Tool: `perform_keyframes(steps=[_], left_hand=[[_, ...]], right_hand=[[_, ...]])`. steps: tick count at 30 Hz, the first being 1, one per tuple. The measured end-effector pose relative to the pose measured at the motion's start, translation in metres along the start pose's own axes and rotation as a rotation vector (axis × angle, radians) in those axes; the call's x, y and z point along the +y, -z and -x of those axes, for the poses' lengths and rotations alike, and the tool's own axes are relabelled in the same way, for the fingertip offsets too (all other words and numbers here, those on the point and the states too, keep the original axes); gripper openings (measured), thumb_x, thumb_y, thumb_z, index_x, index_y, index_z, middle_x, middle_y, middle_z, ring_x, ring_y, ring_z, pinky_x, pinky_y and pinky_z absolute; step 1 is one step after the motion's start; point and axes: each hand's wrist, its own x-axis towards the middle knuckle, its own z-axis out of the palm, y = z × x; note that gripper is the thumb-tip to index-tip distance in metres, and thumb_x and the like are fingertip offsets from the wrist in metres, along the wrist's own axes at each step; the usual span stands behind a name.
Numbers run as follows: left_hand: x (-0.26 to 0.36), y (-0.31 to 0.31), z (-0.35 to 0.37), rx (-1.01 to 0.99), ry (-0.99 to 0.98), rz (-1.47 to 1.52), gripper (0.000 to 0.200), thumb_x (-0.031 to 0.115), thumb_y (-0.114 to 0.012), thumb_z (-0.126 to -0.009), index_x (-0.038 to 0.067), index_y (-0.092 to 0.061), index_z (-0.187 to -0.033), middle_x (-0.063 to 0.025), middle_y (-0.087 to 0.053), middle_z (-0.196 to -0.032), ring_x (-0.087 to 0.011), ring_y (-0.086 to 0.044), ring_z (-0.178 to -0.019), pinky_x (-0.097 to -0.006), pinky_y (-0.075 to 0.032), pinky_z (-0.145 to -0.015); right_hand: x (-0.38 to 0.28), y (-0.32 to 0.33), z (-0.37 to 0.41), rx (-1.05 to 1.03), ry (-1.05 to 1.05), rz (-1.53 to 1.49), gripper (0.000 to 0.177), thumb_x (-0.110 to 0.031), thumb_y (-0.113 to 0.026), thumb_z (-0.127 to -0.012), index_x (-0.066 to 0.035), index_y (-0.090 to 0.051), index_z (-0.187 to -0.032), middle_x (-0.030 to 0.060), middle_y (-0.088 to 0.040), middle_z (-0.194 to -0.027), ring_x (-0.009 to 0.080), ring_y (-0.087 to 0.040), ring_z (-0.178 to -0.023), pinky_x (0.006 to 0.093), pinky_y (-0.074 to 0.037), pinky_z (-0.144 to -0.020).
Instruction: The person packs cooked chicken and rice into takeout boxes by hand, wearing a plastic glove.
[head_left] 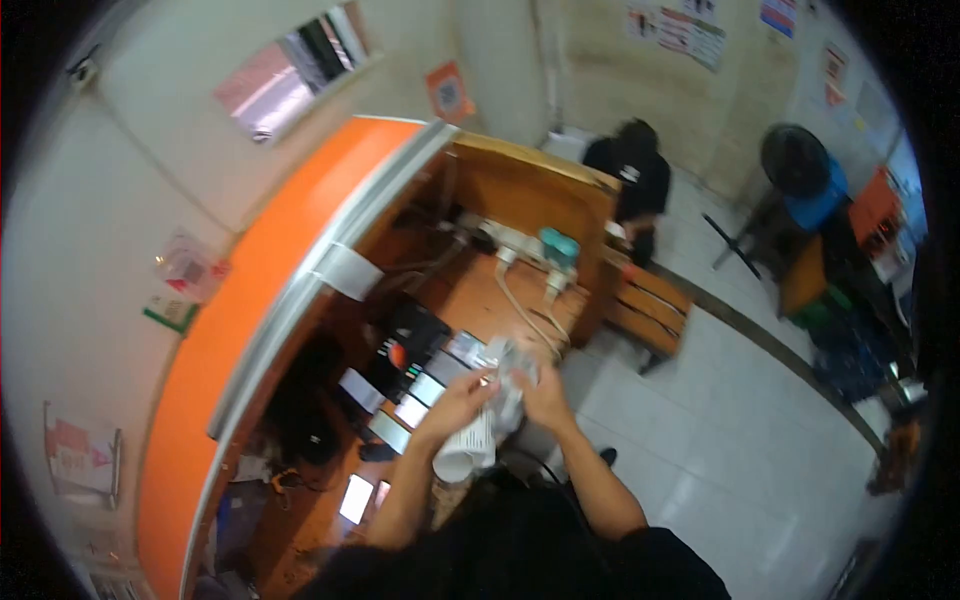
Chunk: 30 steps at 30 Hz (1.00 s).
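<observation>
My left hand has its fingers bent against the left side of a crumpled, translucent plastic bag. On the bag's other side my right hand is closed around its upper part. A white perforated cylinder lies below the bag, close under my left hand, with its round open end toward me. What the bag contains cannot be made out. Several phones are lined up on the wooden desk left of my hands.
A power strip with plugs and cables runs along the desk's back. An orange-topped counter wall curves on the left. Beyond the desk a person in black is beside a wooden stool. A fan stands at the right.
</observation>
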Motion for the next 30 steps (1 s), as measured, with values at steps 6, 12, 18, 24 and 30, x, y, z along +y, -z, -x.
perform_keyframes(steps=[6,12,18,24,30], left_hand=[[0.107,-0.146,-0.112,-0.212,-0.518,0.091,0.032,0.002,-0.055,-0.097,0.002,-0.051,-0.129,-0.0113,-0.071,-0.107,-0.0109,-0.063,-0.096,-0.0237,-0.047,-0.081],[0.175,-0.316,-0.181,-0.515,-0.624,0.014,0.028,-0.002,-0.056,-0.095,-0.001,-0.055,-0.123,-0.0125,-0.067,-0.113,-0.0162,-0.063,-0.110,-0.0297,-0.050,-0.092],[0.226,-0.453,-0.239,-0.607,-0.844,-0.197,0.047,-0.003,-0.064,-0.086,0.007,-0.052,-0.131,-0.0109,-0.060,-0.131,-0.0278,-0.060,-0.120,-0.0354,-0.055,-0.089],[0.263,-0.529,-0.340,-0.575,-0.866,-0.387,0.061,0.014,-0.076,-0.082,0.010,-0.047,-0.136,-0.0116,-0.057,-0.137,-0.0302,-0.057,-0.125,-0.0396,-0.055,-0.079],[0.336,-0.594,-0.480,-1.010,-0.578,-0.720,0.041,0.019,-0.083,-0.077,0.000,-0.065,-0.109,-0.0116,-0.071,-0.108,-0.0175,-0.065,-0.098,-0.0320,-0.051,-0.086]], right_hand=[[-0.004,0.285,0.014,0.816,-0.072,-0.583,0.023,-0.006,-0.050,-0.087,0.000,-0.058,-0.108,0.0117,-0.060,-0.086,0.0193,-0.060,-0.074,0.0304,-0.051,-0.064],[-0.047,0.427,0.082,0.197,-0.308,-0.828,0.026,-0.027,-0.057,-0.098,-0.002,-0.054,-0.103,-0.0036,-0.044,-0.064,0.0042,-0.039,-0.050,0.0207,-0.031,-0.041],[-0.065,0.510,0.044,0.187,-0.522,-0.583,0.024,-0.010,-0.074,-0.086,-0.003,-0.057,-0.102,-0.0027,-0.055,-0.070,0.0032,-0.047,-0.053,0.0199,-0.031,-0.042],[-0.054,0.637,-0.016,0.150,-0.528,-0.659,0.039,-0.006,-0.077,-0.082,0.002,-0.058,-0.114,-0.0004,-0.058,-0.074,0.0054,-0.050,-0.054,0.0205,-0.034,-0.044],[-0.051,0.798,-0.044,0.849,-0.255,-0.509,0.008,-0.007,-0.067,-0.088,-0.004,-0.060,-0.090,0.0011,-0.054,-0.065,0.0096,-0.050,-0.051,0.0251,-0.037,-0.045]])
